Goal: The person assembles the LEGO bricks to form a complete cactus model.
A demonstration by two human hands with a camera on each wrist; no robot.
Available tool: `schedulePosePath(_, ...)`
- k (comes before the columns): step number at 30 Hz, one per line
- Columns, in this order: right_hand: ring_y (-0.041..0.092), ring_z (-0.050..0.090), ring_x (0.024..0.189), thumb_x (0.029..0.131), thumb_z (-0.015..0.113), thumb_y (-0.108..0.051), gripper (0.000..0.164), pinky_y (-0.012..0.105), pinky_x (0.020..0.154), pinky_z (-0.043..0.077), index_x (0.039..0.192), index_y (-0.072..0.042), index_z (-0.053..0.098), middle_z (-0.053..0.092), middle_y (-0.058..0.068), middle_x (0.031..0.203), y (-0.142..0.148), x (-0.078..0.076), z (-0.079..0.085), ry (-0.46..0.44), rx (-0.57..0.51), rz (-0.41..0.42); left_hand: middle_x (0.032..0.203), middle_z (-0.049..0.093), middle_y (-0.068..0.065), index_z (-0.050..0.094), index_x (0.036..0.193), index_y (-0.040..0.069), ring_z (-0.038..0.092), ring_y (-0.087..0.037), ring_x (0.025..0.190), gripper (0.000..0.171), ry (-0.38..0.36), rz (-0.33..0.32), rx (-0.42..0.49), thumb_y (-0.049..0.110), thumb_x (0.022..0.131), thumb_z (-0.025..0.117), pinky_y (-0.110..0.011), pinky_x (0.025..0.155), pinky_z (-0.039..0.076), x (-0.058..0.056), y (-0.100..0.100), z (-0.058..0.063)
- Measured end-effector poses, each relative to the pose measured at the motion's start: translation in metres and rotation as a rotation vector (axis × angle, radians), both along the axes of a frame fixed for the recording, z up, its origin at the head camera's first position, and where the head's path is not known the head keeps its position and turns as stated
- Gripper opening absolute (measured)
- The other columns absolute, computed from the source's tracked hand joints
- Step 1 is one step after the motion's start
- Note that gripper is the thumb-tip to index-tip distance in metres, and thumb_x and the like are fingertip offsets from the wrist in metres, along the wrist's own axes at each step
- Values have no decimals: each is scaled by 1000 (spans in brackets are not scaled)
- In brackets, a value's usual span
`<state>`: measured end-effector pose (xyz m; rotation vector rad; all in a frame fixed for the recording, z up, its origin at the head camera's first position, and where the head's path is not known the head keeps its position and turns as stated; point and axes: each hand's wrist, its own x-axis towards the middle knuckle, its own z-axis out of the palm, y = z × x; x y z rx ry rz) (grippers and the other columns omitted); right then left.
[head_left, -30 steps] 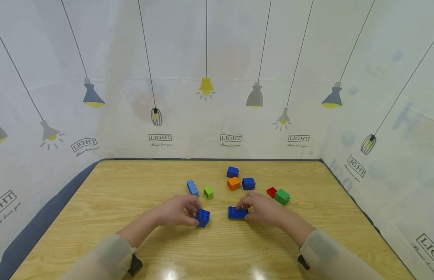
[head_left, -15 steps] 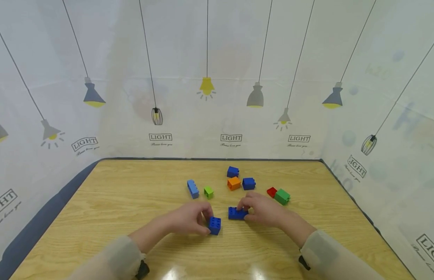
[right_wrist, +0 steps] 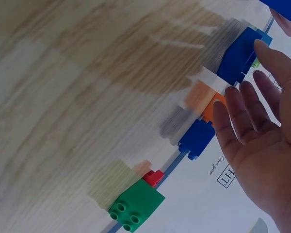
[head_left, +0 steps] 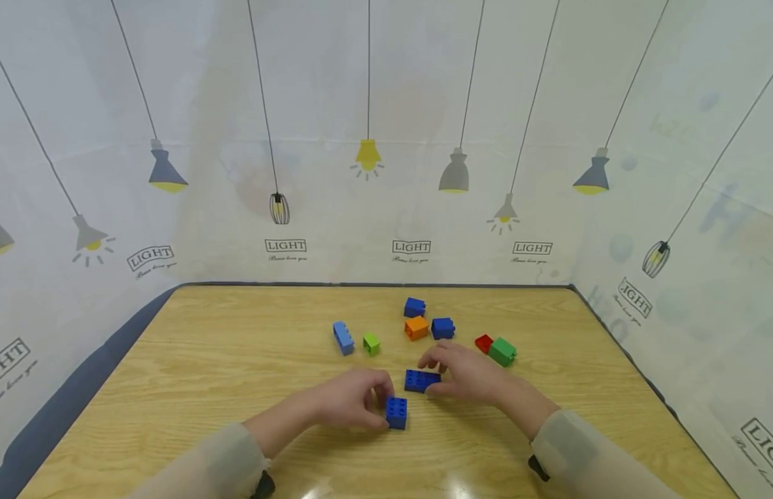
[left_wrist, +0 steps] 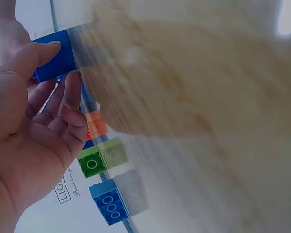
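My left hand [head_left: 354, 400] pinches a square-topped blue toy building brick [head_left: 396, 413], studs up, close over the table's near middle. In the left wrist view the thumb lies across that brick [left_wrist: 62, 62], and the other fingers curl below. Just behind and to its right, a longer blue brick [head_left: 418, 380] lies on the table with its studs showing. My right hand [head_left: 470, 374] is spread around this longer brick. Its thumb tip is right at the near side, while the fingers arch loosely above the far side. The right wrist view shows the thumb overlapping the longer brick [right_wrist: 238, 56].
Behind the left hand are a light blue brick [head_left: 343, 338] and a lime green one [head_left: 371, 344]. Farther back stand an orange brick [head_left: 416, 328] and two blue bricks [head_left: 443, 328]. A green brick [head_left: 502, 351] and a red piece [head_left: 483, 343] lie right. Printed cloth surrounds the table.
My left hand has carried its blue brick rightward and toward me, nearer the longer brick. The right hand's fingers have loosened and lifted from the longer brick, which has shifted very slightly left.
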<state>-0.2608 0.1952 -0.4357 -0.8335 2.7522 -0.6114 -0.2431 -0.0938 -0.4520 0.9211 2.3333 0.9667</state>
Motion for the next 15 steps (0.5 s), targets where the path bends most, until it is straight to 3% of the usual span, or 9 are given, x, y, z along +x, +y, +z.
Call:
schedulePosePath(5, 18, 66, 114, 97, 86, -33, 44, 46, 101, 60, 136, -16, 72, 71, 0, 128, -3, -2, -2, -44, -13, -11, 112, 71, 7, 69, 119, 19, 64, -5, 93, 31, -8, -7, -1, 19, 93, 87, -22, 85, 56, 2, 3, 1)
schedulePosePath(15, 13, 61, 102, 100, 83, -29, 37, 36, 91, 57, 135, -19, 75, 68, -1, 123, -2, -1, -5, -58, -29, -9, 121, 71, 7, 70, 129, 18, 65, -4, 90, 39, -15, -3, 15, 25, 95, 87, -22, 83, 56, 4, 4, -2)
